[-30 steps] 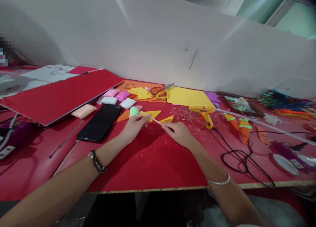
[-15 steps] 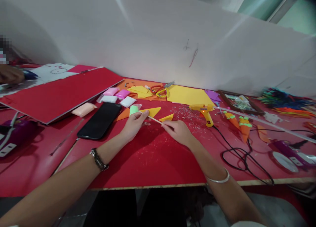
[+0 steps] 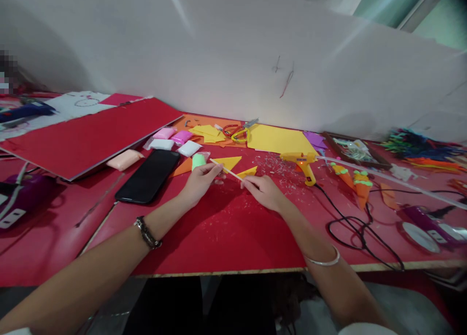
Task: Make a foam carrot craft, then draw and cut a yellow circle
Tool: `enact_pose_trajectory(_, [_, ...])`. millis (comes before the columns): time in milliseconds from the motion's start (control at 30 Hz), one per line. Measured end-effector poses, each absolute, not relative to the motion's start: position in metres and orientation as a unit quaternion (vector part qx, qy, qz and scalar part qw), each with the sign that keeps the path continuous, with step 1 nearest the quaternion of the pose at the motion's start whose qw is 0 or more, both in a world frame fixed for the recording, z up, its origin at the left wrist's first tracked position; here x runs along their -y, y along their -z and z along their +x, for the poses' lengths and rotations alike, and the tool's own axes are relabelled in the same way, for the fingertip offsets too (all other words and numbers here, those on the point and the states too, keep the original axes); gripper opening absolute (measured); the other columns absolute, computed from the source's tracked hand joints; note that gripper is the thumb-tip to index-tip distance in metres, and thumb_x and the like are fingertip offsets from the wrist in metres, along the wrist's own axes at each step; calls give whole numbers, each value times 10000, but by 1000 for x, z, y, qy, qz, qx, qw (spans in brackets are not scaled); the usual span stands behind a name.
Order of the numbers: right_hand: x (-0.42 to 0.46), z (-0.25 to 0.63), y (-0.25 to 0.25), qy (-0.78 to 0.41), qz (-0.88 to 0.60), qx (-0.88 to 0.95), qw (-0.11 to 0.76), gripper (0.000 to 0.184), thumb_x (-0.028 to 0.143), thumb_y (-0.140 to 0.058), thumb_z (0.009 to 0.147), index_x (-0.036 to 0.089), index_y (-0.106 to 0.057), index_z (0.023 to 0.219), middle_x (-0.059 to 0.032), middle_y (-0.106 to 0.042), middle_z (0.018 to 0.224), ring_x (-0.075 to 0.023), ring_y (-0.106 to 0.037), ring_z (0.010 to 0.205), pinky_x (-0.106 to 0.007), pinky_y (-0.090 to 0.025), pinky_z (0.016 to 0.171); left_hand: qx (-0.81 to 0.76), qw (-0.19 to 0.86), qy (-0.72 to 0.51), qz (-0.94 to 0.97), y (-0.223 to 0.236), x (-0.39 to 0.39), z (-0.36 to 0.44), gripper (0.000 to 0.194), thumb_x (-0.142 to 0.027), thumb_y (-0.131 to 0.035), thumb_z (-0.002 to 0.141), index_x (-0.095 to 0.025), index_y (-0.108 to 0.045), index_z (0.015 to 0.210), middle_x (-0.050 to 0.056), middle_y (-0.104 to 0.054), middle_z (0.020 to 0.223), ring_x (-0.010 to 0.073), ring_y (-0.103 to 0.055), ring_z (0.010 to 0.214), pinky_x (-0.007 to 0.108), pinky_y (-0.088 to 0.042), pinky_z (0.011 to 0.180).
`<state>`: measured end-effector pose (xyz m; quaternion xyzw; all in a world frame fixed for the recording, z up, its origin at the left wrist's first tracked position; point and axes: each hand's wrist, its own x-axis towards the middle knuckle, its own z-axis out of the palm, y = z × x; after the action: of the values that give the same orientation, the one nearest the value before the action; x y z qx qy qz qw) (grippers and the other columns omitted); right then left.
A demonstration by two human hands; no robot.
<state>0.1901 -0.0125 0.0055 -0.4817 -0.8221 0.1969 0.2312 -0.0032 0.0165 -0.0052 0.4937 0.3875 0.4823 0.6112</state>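
Observation:
A thin white stick (image 3: 231, 173) slants between my two hands over the red table. My left hand (image 3: 201, 182) pinches its upper end, and my right hand (image 3: 263, 191) pinches the lower end. Right behind my left hand is a packet of light green clay (image 3: 199, 160). Yellow paper pieces (image 3: 229, 163) lie just beyond the stick, with an orange paper piece (image 3: 183, 168) to the left. The yellow glue gun (image 3: 305, 166) stands to the right of my right hand, its orange light lit.
A black phone (image 3: 149, 176) and bagged clay packets (image 3: 162, 144) lie at left, near a raised red board (image 3: 95, 135). Scissors (image 3: 241, 131) rest on paper at the back. Small orange paper cones (image 3: 362, 189), a looped black cord (image 3: 359, 233) and a tray (image 3: 353, 150) are at right.
The stick has shifted slightly, and its upper end now shows past my left fingertips. At far left, another person's hand has gone out of view, leaving a dark blue tool there.

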Motion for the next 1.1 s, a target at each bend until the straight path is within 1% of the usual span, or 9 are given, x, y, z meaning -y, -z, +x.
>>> enact_pose_trajectory(200, [13, 183, -6, -133, -483, 831, 243, 279, 278, -355, 856, 163, -514, 658, -6, -513, 619, -98, -447, 584, -215, -287, 553, -410, 546, -460, 568, 3, -15, -2, 242, -382, -613, 681, -143, -576, 684, -11, -592, 616, 79, -525, 574, 188, -413, 568])
enact_pose_trajectory(300, [15, 179, -7, -155, -495, 815, 259, 209, 289, -374, 848, 168, -538, 800, -9, -545, 672, -99, -459, 592, -215, -295, 551, -408, 537, -455, 582, 2, -12, 0, 231, -361, -624, 667, -163, -526, 735, -33, -592, 604, 96, -564, 578, 207, -426, 580])
enact_pose_trajectory(400, [17, 178, -8, -213, -499, 794, 275, 248, 355, -383, 844, 169, -532, 911, 4, -540, 649, -92, -447, 541, -212, -293, 513, -395, 537, -437, 604, -1, -8, 3, 236, -348, -617, 671, -174, -467, 726, -44, -594, 612, 105, -588, 584, 216, -436, 588])
enact_pose_trajectory(633, [16, 175, -7, -288, -496, 755, 317, 289, 363, -411, 827, 154, -533, 670, 23, -507, 541, -71, -433, 479, -204, -314, 486, -377, 533, -397, 645, -5, -5, 3, 236, -365, -599, 678, -176, -459, 692, -17, -636, 638, 130, -605, 639, 232, -435, 615])
enact_pose_trajectory(700, [16, 175, -6, -294, -500, 745, 329, 297, 384, -433, 814, 154, -531, 653, 19, -516, 528, -76, -450, 476, -208, -332, 491, -380, 529, -393, 649, -5, -5, 3, 237, -364, -605, 670, -178, -458, 683, -12, -644, 646, 139, -607, 648, 232, -431, 607])
enact_pose_trajectory(800, [16, 174, -3, -295, -500, 734, 352, 289, 405, -461, 795, 149, -557, 702, -1, -558, 569, -91, -492, 511, -214, -360, 507, -382, 515, -389, 661, -4, -5, 3, 224, -358, -596, 678, -177, -464, 674, -5, -646, 648, 140, -602, 639, 229, -425, 598])
enact_pose_trajectory(933, [17, 175, -4, -265, -483, 748, 369, 240, 378, -492, 786, 152, -572, 812, -34, -608, 714, -114, -531, 619, -227, -389, 565, -367, 488, -378, 696, -3, -5, 2, 198, -361, -546, 729, -172, -493, 708, 1, -633, 650, 135, -585, 639, 230, -421, 613])
enact_pose_trajectory(1000, [17, 175, -4, -274, -474, 751, 370, 234, 374, -482, 796, 158, -565, 831, -31, -599, 718, -113, -523, 621, -230, -393, 574, -360, 464, -373, 719, -3, -5, 1, 219, -375, -479, 777, -170, -504, 705, -1, -614, 631, 128, -566, 627, 227, -411, 619])
enact_pose_trajectory(1100, [16, 176, -3, -308, -466, 740, 376, 223, 367, -475, 801, 160, -555, 833, -12, -567, 667, -102, -507, 588, -226, -396, 564, -358, 415, -363, 754, -2, -6, -2, 344, -385, -349, 846, -163, -508, 636, -5, -568, 586, 108, -527, 584, 211, -387, 612])
